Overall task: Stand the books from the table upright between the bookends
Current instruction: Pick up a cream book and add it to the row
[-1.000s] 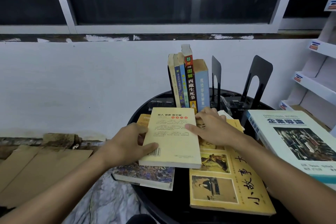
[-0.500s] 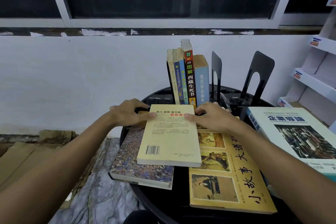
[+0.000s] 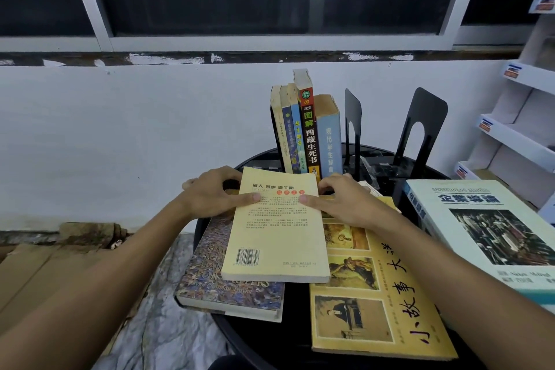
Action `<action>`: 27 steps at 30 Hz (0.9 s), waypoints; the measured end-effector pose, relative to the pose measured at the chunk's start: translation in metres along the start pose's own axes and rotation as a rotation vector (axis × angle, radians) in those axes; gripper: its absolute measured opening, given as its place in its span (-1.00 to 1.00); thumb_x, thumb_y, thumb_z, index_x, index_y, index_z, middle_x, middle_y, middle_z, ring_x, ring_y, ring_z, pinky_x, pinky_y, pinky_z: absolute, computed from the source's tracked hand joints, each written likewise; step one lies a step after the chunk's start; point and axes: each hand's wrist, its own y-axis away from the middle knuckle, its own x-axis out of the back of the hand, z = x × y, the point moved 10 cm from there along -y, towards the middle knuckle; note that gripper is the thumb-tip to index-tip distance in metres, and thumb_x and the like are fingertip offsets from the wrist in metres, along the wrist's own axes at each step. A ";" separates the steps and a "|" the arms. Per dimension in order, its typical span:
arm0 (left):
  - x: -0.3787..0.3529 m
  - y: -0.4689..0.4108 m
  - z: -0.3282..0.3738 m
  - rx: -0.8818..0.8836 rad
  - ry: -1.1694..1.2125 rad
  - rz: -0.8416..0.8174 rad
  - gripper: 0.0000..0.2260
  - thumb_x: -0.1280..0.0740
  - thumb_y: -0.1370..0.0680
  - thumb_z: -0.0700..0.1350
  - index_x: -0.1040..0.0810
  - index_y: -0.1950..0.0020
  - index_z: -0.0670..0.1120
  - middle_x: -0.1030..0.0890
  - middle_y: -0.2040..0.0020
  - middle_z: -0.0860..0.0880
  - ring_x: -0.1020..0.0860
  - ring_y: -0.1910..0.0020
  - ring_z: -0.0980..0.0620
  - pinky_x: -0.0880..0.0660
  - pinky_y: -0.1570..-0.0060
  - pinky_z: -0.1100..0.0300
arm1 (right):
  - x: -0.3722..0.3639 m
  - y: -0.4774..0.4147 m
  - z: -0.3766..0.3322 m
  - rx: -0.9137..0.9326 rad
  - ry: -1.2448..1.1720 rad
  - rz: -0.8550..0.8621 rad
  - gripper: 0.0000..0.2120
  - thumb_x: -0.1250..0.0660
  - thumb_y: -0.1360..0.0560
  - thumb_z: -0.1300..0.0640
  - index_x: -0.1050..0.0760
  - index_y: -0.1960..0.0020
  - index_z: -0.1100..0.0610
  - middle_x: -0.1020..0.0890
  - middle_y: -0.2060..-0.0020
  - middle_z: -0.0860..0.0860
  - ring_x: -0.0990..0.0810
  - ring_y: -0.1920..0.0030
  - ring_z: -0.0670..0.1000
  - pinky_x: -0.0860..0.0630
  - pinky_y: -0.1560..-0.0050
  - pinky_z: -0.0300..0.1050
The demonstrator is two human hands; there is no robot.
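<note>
Paperback (image 3: pixel 277 225), pale yellow, back cover up with barcode toward us, lies between our two hands. Left hand (image 3: pixel 210 198) grips its far left edge: thumb on top of the cover, fingers curled round the far corner. Right hand (image 3: pixel 342 201) mirrors that on the far right edge, thumb flat on the cover, fingers bent over the top corner. Whether the far end is lifted off the stack, we cannot tell.

Under the left hand and the paperback's left half sits a thick book with a mottled blue-brown cover (image 3: pixel 228 285), flat, its near-left corner overhanging the table edge. Under the right hand and forearm lies a large yellow book with pictures and brush characters (image 3: pixel 381 303), flat. Outboard of the right forearm, a big white-and-teal textbook (image 3: pixel 486 237) lies flat, hanging past the table.

Just beyond our fingertips, five books stand upright (image 3: pixel 306 129), spines toward us, the red-and-black one tallest. Right of that row, beyond the right hand, one black bookend (image 3: pixel 352 123) stands close beside the pale blue spine; a second black bookend (image 3: pixel 426 126) stands farther right, well apart from the row.

All on a round black table (image 3: pixel 270 336). White wall and dark window behind; white shelving (image 3: pixel 516 129) far right.
</note>
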 end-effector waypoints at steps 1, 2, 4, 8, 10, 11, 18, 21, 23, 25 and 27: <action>0.002 0.002 0.003 -0.015 0.038 0.013 -0.32 -0.27 -0.10 0.67 -0.57 -0.05 0.32 -0.53 -0.13 0.43 -0.53 -0.16 0.29 -0.36 -0.36 -0.14 | 0.002 0.001 -0.001 0.002 -0.029 0.010 -0.27 -0.19 -0.19 -0.64 -0.60 -0.09 -0.15 -0.53 -0.15 -0.14 -0.34 -0.33 -0.04 -0.33 -0.35 0.25; 0.005 0.005 0.007 -0.030 0.080 0.023 -0.35 -0.32 -0.11 0.64 -0.58 -0.04 0.31 -0.53 -0.15 0.40 -0.53 -0.17 0.30 -0.39 -0.36 -0.09 | 0.005 0.003 -0.003 0.010 -0.048 0.027 -0.35 -0.24 -0.24 -0.59 -0.59 -0.08 -0.14 -0.52 -0.14 -0.15 -0.36 -0.32 -0.06 -0.34 -0.35 0.22; 0.011 0.012 0.015 -0.069 0.153 0.054 -0.47 -0.44 -0.22 0.49 -0.59 -0.08 0.27 -0.55 -0.20 0.34 -0.51 -0.24 0.27 -0.41 -0.35 0.01 | 0.015 0.006 -0.011 0.042 -0.074 0.080 -0.53 -0.37 -0.38 -0.40 -0.56 -0.10 -0.09 -0.51 -0.13 -0.17 -0.44 -0.24 -0.12 -0.42 -0.31 0.09; 0.026 0.025 0.031 -0.137 0.304 0.109 -0.53 -0.54 -0.40 0.08 -0.55 -0.28 0.09 -0.63 -0.19 0.20 -0.61 -0.12 0.26 -0.52 -0.05 0.32 | 0.037 0.017 -0.032 0.108 -0.182 0.149 -0.58 -0.49 -0.43 -0.18 -0.47 -0.17 -0.02 -0.52 -0.13 -0.16 -0.60 -0.02 -0.22 -0.52 0.10 -0.31; 0.030 0.031 0.038 -0.147 0.413 0.105 -0.53 -0.54 -0.44 -0.05 -0.53 -0.31 0.02 -0.70 -0.12 0.11 -0.71 0.02 0.12 -0.63 0.06 0.26 | 0.042 0.024 -0.037 0.105 -0.284 0.142 -0.57 -0.52 -0.43 -0.12 -0.42 -0.17 -0.03 -0.61 -0.07 -0.15 -0.67 0.07 -0.20 -0.56 0.22 -0.31; 0.033 0.034 0.042 -0.161 0.448 0.104 -0.53 -0.54 -0.45 -0.09 -0.53 -0.33 0.01 -0.70 -0.13 0.07 -0.72 0.04 0.05 -0.66 0.04 0.18 | 0.043 0.028 -0.039 0.101 -0.345 0.129 -0.55 -0.53 -0.43 -0.07 -0.40 -0.19 -0.02 -0.67 -0.02 -0.12 -0.70 0.09 -0.17 -0.60 0.22 -0.27; 0.049 0.041 0.069 -0.265 0.539 0.164 -0.51 -0.54 -0.43 -0.13 -0.55 -0.35 0.03 -0.70 -0.13 -0.01 -0.72 0.00 -0.04 -0.66 -0.05 0.01 | 0.085 0.054 -0.065 0.149 -0.482 0.223 -0.48 -0.58 -0.40 0.11 -0.40 -0.25 0.09 -0.64 -0.08 -0.01 -0.74 0.10 -0.03 -0.71 0.11 0.04; 0.053 0.040 0.087 -0.319 0.512 0.158 -0.53 -0.52 -0.46 -0.17 -0.56 -0.35 0.05 -0.68 -0.14 0.00 -0.71 -0.01 -0.03 -0.65 -0.07 -0.01 | 0.104 0.066 -0.074 0.184 -0.517 0.234 -0.55 -0.55 -0.44 0.15 -0.42 -0.22 0.11 -0.66 -0.03 0.07 -0.75 0.12 0.04 -0.70 0.20 0.11; 0.052 0.037 0.102 -0.344 0.498 0.133 -0.53 -0.51 -0.48 -0.19 -0.54 -0.37 0.03 -0.68 -0.15 0.01 -0.71 -0.02 -0.01 -0.66 -0.06 0.00 | 0.116 0.074 -0.078 0.199 -0.490 0.250 -0.61 -0.53 -0.46 0.16 -0.42 -0.19 0.09 -0.66 -0.04 0.05 -0.76 0.14 0.05 -0.70 0.23 0.11; 0.049 0.032 0.116 -0.356 0.488 0.110 -0.53 -0.50 -0.49 -0.20 -0.53 -0.38 0.02 -0.68 -0.15 0.03 -0.71 -0.04 0.03 -0.65 -0.07 0.05 | 0.128 0.083 -0.081 0.208 -0.423 0.284 -0.64 -0.53 -0.46 0.14 -0.45 -0.16 0.06 -0.65 -0.08 0.01 -0.76 0.19 0.05 -0.70 0.25 0.09; 0.047 0.027 0.129 -0.366 0.495 0.096 -0.53 -0.50 -0.49 -0.21 -0.53 -0.38 0.02 -0.67 -0.15 0.03 -0.70 -0.04 0.04 -0.65 -0.08 0.06 | 0.140 0.092 -0.080 0.208 -0.365 0.340 -0.66 -0.53 -0.46 0.13 -0.47 -0.16 0.07 -0.64 -0.09 -0.01 -0.76 0.24 0.04 -0.69 0.28 0.07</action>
